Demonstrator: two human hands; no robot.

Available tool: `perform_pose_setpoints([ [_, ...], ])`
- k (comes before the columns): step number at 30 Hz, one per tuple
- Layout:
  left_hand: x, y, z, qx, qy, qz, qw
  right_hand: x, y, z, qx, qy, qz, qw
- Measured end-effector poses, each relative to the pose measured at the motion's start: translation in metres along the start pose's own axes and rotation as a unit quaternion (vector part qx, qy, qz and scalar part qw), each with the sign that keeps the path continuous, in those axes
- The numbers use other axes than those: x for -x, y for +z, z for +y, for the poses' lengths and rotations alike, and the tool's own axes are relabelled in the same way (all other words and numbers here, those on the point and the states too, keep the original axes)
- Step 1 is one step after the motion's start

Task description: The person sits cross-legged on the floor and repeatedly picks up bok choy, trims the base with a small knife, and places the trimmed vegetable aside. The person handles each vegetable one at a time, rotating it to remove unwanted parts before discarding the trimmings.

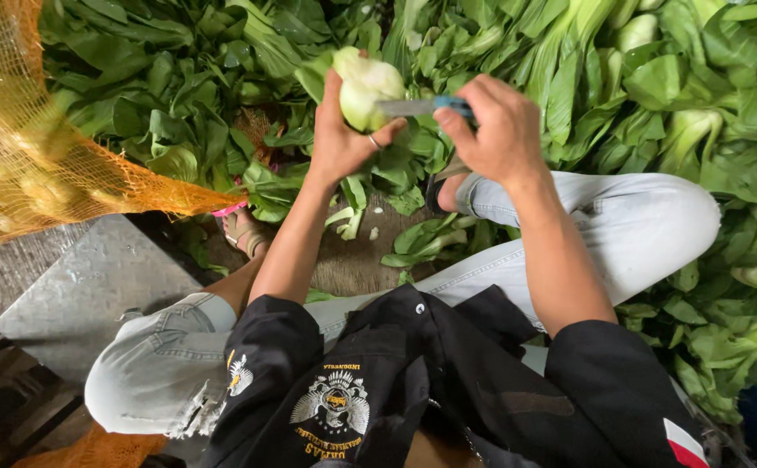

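Item: bok choy head (364, 87), pale green-white, rounded stem base up, smooth, glossy; leaf end points down and is hidden behind the palm. Held up at top centre of view, above the heap and the person's knees.

Left hand (341, 139): clamped round the lower part of the head, thumb up along its left side, fingers wrapped under; ring on one finger.

Right hand (493, 128): closed on knife (420, 107), blue handle mostly covered by the fingers, grey blade pointing left, laid against the head's right side. Blade tip vs. stem: can't tell if cutting in or just touching.

Surroundings: heap of leafy greens (179, 95) across top and right, cut off by frame edges. Trimmings (348, 217) on the ground betw. the legs. Orange net sack (32, 147) at left, blurred, round pale contents, kind unclear. Grey slab (92, 286) lower left. Pink-strap sandal (240, 227) partly under leaves. Pale jeans (639, 230), black jacket (413, 381) at bottom.
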State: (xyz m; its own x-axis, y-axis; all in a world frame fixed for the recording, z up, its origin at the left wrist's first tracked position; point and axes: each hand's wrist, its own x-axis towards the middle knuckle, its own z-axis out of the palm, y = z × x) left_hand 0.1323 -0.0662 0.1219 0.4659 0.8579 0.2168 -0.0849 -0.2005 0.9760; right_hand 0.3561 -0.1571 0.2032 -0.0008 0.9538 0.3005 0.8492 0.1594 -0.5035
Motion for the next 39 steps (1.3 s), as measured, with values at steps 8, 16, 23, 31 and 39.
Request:
perform_pose_setpoints([
  [8, 0.006, 0.015, 0.012, -0.474, 0.119, -0.088, 0.868, -0.006, 0.008, -0.018, -0.205, -0.075, 0.085, 0.972],
  [16, 0.013, 0.029, -0.001, -0.497, 0.098, -0.074, 0.859, -0.007, 0.031, 0.01, -0.211, 0.253, 0.009, 0.944],
  [23, 0.022, 0.044, -0.01, -0.399, 0.061, -0.007, 0.915, -0.003, 0.061, 0.044, -0.241, 0.255, 0.084, 0.933],
  [31, 0.014, 0.029, -0.021, -0.406, 0.009, 0.052, 0.912, -0.005, 0.048, 0.084, -0.236, 0.352, 0.128, 0.897],
  [39, 0.007, 0.014, 0.0, -0.22, -0.044, 0.069, 0.972, 0.003, 0.049, 0.031, -0.19, 0.233, 0.007, 0.954],
])
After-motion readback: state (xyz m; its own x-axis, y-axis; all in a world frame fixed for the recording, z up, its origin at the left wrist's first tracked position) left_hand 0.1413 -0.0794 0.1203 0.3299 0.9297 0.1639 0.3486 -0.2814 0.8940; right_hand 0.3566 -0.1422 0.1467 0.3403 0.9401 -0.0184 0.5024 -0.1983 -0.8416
